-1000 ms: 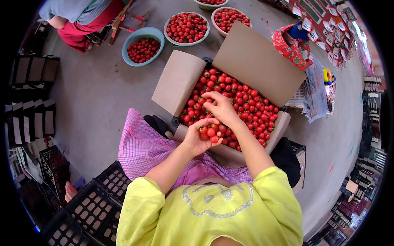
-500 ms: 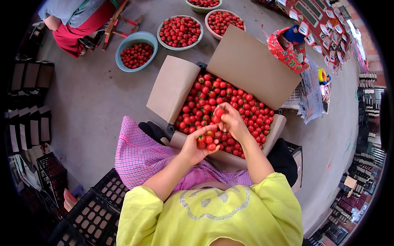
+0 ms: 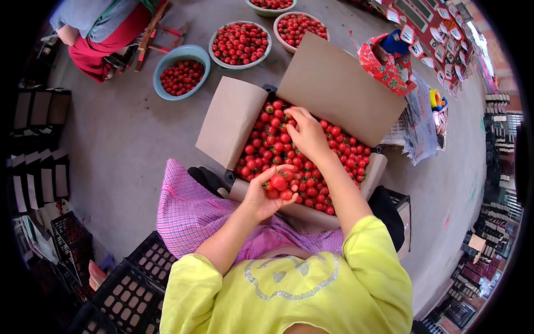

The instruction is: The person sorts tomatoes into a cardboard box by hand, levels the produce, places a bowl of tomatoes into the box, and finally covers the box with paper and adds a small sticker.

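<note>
A paper-lined crate (image 3: 233,119) full of red cherry tomatoes (image 3: 311,192) stands in front of me, its brown paper flaps folded outward. My left hand (image 3: 266,195), palm up over the near edge, cups a few cherry tomatoes (image 3: 279,182). Farther in, my right hand (image 3: 305,132) reaches down onto the tomatoes near the far flap. Its fingers are bent together at the surface of the heap; whether a tomato is between the fingertips is hidden.
Basins of cherry tomatoes (image 3: 157,78) stand on the floor beyond the crate. Black plastic crates (image 3: 119,289) lie at my lower left. A red patterned bag (image 3: 389,78) and newspapers (image 3: 420,128) are at the right. Another person (image 3: 105,33) sits at the far left.
My right hand has moved away from my left, forward into the heap of tomatoes. The tomato it held now appears to lie in my left palm with the others.
</note>
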Demonstrator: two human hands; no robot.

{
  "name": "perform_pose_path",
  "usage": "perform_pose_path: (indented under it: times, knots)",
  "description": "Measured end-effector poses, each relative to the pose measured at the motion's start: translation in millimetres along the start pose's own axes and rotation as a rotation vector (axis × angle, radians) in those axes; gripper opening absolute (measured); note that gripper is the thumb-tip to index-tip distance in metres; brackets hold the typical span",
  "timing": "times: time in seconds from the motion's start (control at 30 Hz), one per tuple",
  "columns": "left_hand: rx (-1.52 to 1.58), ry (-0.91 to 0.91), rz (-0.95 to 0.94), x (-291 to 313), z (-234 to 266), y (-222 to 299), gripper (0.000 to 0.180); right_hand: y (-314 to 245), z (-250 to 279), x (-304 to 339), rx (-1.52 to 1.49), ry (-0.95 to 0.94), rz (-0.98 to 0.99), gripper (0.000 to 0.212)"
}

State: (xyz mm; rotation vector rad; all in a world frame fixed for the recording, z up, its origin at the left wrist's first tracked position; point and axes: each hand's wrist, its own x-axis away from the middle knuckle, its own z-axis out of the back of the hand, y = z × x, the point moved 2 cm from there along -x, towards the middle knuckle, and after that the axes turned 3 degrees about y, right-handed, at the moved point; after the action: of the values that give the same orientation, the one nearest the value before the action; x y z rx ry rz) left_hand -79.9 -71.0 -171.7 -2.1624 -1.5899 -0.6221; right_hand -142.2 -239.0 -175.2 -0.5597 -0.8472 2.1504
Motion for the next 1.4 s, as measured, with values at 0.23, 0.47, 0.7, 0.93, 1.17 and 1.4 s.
perform_pose_path:
  times: [0.23, 0.47, 0.7, 0.93, 1.17, 1.4]
  knots:
    - [-0.006, 0.0, 0.04, 0.6, -4.6, -6.5, 0.041, 66.8, -29.4, -17.0, -0.211, 0.123, -0.22, 0.012]
    - [0.045, -0.113, 0.056, 3.6, -5.7, -9.3, 0.041, 15.4, -42.9, -46.8, 0.09, -0.012, -0.063, 0.02]
    - [0.059, -0.082, 0.018, 4.3, -6.5, -4.0, 0.044, 53.0, -19.8, -40.0, -0.686, -0.083, -0.523, 0.018]
    - [0.023, -0.098, 0.054, 4.4, -9.9, -12.8, 0.045, 33.7, -26.0, -28.1, 0.137, -0.029, -0.181, 0.018]
    - [-0.008, -0.072, 0.038, 2.1, -5.8, -11.6, 0.046, 38.4, -29.1, -38.5, 0.315, -0.167, 0.065, 0.018]
    - [-0.002, -0.129, 0.069, 2.3, -8.3, -11.9, 0.045, 47.4, 2.9, -11.7, -1.278, -0.196, -0.718, 0.022]
